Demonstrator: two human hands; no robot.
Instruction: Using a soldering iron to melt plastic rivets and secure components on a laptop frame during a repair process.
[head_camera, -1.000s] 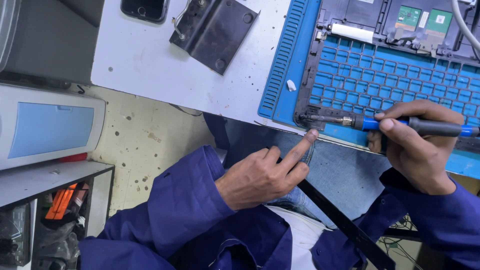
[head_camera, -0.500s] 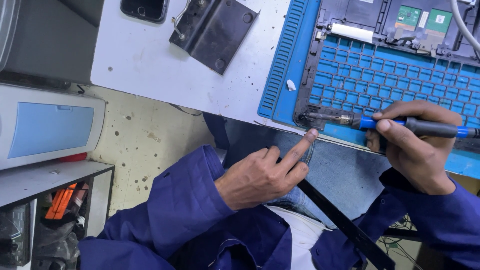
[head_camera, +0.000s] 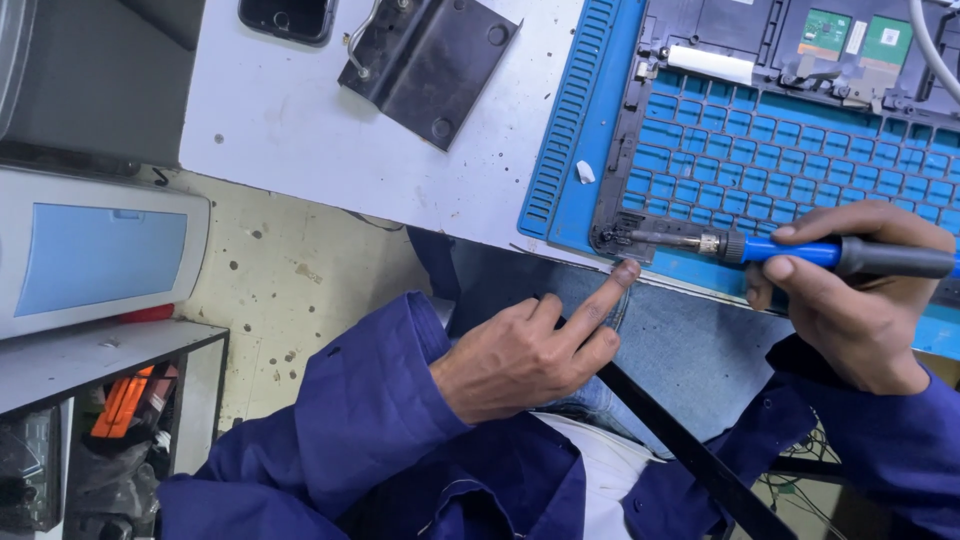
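View: head camera, looking down over the counter edge and the person's lap.
Right hand: at the right, its grip wrapped around the blue-and-black handle of a screwdriver, thumb on the near side and fingers over the far side.
Screwdriver: lies nearly level, pointing left; its metal tip rests at the near left corner of the black frame.
Black frame: an opened device shell lying on the blue mat, green circuit boards at its far right.
Left hand: below the counter edge, forefinger stretched out, its tip touching the near edge just beside the frame corner; the other fingers curled loosely, holding nothing.
Counter: white and speckled.
Metal bracket: dark plate, far on the counter, left of the mat.
Phone: far edge, left of the bracket.
White device: far left, blue panel on top, below counter level.
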